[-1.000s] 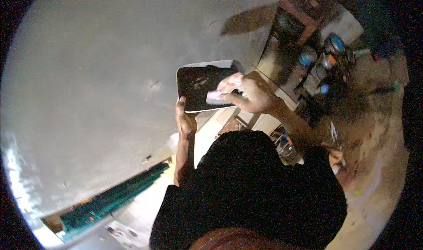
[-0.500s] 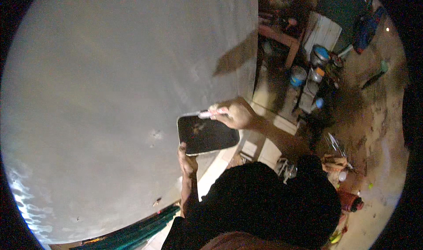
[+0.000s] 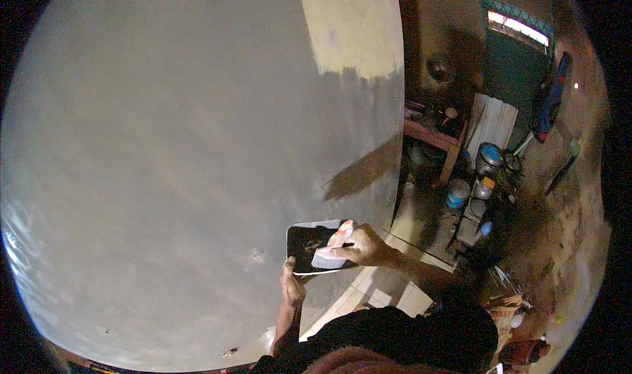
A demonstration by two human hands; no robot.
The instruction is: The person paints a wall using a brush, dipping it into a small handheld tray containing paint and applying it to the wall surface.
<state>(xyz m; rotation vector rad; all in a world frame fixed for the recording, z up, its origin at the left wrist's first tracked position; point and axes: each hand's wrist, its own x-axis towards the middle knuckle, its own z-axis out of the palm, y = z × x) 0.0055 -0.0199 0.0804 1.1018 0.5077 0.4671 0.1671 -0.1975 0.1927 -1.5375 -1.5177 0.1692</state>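
My left hand [image 3: 291,285] is closed on the lower left edge of a shallow tray [image 3: 290,242] with a pale rim and a dark inside. My right hand [image 3: 367,247] grips a wide paintbrush [image 3: 340,236] by its pale, red-marked handle. The brush's greyish head lies over the tray's lower right part; whether it touches the tray's bottom I cannot tell. Both hands are in front of a large wall [image 3: 164,143] coated grey, with a cream patch [image 3: 352,25] at its upper right and a jagged edge between the two colours.
Right of the wall's edge stand a wooden table [image 3: 434,137], a corrugated pale sheet [image 3: 490,124] and a dark green door [image 3: 517,64]. Several buckets, among them a blue-and-white one [image 3: 457,194], crowd the floor there. A dark shadow [image 3: 365,170] falls on the wall.
The brush has gone from the tray's far rim to over its inside, its head now turned toward me. My view has tilted up, showing more of the cream patch and the door.
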